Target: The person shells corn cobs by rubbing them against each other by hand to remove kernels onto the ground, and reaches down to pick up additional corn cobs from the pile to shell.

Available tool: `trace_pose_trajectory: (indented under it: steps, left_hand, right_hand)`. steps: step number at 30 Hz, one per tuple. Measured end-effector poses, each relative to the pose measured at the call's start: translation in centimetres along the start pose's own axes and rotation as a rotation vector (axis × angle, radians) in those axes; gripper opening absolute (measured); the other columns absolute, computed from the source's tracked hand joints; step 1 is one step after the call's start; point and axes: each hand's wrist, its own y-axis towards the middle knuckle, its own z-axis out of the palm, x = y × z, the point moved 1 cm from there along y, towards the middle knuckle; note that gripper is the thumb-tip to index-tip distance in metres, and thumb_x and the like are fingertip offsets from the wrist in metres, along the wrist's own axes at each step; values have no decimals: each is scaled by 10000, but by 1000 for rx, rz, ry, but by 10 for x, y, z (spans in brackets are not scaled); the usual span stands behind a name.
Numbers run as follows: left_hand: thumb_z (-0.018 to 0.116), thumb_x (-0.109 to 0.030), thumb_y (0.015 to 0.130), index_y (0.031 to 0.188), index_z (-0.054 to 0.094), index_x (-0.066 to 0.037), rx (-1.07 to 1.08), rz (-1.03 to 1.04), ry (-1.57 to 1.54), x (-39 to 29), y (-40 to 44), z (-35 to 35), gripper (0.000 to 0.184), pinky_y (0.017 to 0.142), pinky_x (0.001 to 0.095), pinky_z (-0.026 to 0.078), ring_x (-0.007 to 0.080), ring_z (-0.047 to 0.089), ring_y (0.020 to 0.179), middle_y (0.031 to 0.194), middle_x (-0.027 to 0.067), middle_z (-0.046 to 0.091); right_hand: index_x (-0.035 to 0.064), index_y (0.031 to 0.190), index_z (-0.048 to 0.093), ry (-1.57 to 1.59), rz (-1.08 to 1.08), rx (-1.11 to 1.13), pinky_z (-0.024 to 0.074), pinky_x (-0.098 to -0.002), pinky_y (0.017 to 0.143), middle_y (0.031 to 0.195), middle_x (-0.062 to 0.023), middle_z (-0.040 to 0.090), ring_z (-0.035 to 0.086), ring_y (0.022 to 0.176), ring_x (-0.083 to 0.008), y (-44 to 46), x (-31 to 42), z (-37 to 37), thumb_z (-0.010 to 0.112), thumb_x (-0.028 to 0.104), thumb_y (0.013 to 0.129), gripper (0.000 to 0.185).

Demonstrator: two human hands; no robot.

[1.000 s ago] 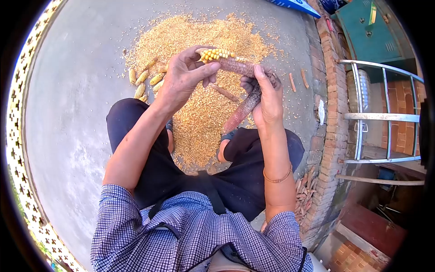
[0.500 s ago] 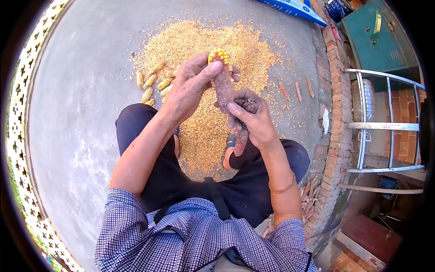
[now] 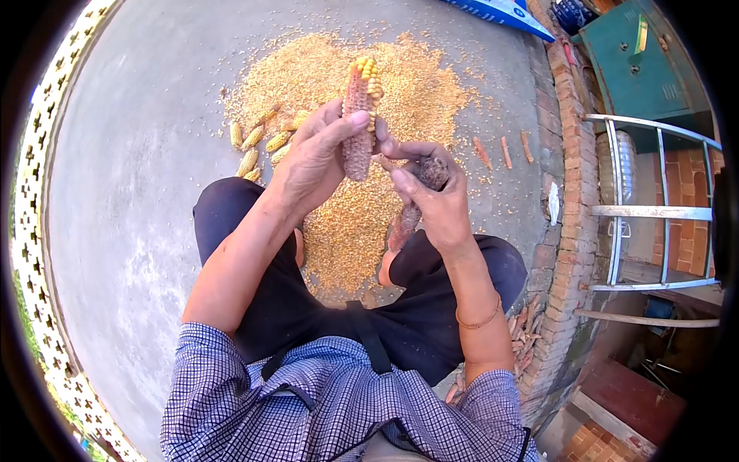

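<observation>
A partly stripped corn cob (image 3: pixel 356 127) stands nearly upright in my left hand (image 3: pixel 317 158), whose thumb and fingers close round its middle. Yellow kernels remain at its top and down its right side. My right hand (image 3: pixel 437 202), just to the right, is closed round a dark, bare cob (image 3: pixel 406 225) that slants down to the left. Its thumb and forefinger pinch near the partly stripped cob. Beneath both hands a wide heap of loose kernels (image 3: pixel 339 245) covers the ground between my feet. Several yellow cobs (image 3: pixel 278 142) lie at the heap's left edge.
Bare cob pieces (image 3: pixel 506 154) lie right of the heap, and more cobs (image 3: pixel 526 333) are piled by the low brick edge (image 3: pixel 568 254). Beyond it are a metal rail frame (image 3: pixel 654 212) and a green cabinet (image 3: pixel 635 65). A blue sack (image 3: pixel 504 14) lies at the top.
The partly stripped cob has turned upright and moved down and left from its level pose, its kernels now on the right. My right hand has come away from its lower end.
</observation>
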Motion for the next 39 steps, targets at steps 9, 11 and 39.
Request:
trace_pose_trajectory:
  steps: [9,11,39]
  left_hand:
    - [540,-287,940,1407,324,29,51,-207,-355,-1,-7,8,604,311,157,362,71,424,457,847,109,499]
    - [532,-290,943,1412,320,27,109,-204,-315,0,-8,9,604,298,165,368,76,430,433,831,112,498]
    - [653,-29,798,1202,514,16,96,-468,719,47,-28,23,430,431,216,362,43,469,513,682,-16,496]
  right_hand:
    - [4,1145,560,94,210,-145,536,-255,583,874,-137,688,661,683,-140,2,6,-31,659,106,908,277]
    - [14,1187,531,-56,153,-153,524,-236,557,875,-128,688,651,669,-127,4,6,-31,659,125,913,322]
    - [-4,792,625,-940,-303,-281,469,-375,533,591,-174,599,603,547,-299,11,7,-3,724,129,797,166]
